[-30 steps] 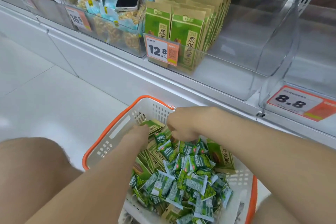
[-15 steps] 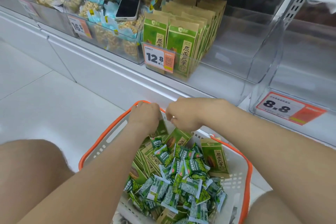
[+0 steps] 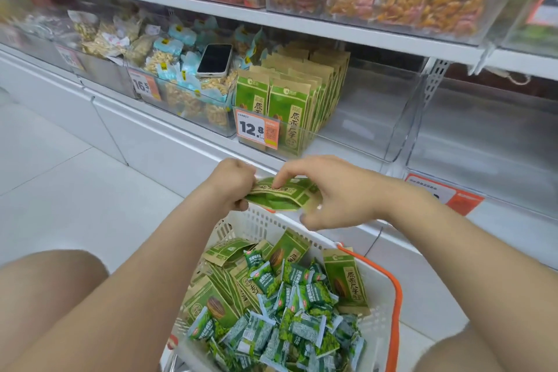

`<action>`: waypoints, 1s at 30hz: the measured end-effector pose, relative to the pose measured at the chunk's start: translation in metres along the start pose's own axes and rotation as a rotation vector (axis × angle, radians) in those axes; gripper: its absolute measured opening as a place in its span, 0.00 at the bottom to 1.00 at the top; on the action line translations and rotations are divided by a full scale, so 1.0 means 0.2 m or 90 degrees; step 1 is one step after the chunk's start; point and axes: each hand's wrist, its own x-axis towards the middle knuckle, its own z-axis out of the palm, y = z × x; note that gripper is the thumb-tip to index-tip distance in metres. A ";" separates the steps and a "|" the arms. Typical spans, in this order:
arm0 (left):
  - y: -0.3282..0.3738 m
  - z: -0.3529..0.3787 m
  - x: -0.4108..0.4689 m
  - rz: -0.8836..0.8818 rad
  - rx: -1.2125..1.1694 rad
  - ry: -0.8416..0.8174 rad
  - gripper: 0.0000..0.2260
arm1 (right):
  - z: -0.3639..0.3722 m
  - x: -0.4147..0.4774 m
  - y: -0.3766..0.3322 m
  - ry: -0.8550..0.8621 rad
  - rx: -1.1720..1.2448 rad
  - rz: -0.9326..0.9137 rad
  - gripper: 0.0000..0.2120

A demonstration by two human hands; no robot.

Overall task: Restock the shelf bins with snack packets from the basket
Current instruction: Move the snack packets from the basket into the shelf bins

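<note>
Packets of seeds (image 3: pixel 280 194) hang mid-transfer above the far wall of the basket (image 3: pixel 259 222), your left hand (image 3: pixel 234 187) and right hand (image 3: pixel 330 193) gripping the ends, fingers (image 3: pixel 287 174) curled. Next, likely: stand them upright in the 12.8 bin (image 3: pixel 362 118), right of the matching row (image 3: pixel 283 109).

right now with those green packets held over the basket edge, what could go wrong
1. The green packets sit fanned between the left hand and right hand, over the far rim of the basket; one could slip to the floor.
2. The phone lies loose on snack bags beside the 12.8 bin; a reaching arm might knock it.
3. The upright packets in that bin could topple when more are pushed in.
</note>
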 end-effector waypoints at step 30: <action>0.26 0.03 0.02 0.413 0.322 0.184 0.18 | -0.18 0.16 0.09 0.698 0.072 0.074 0.07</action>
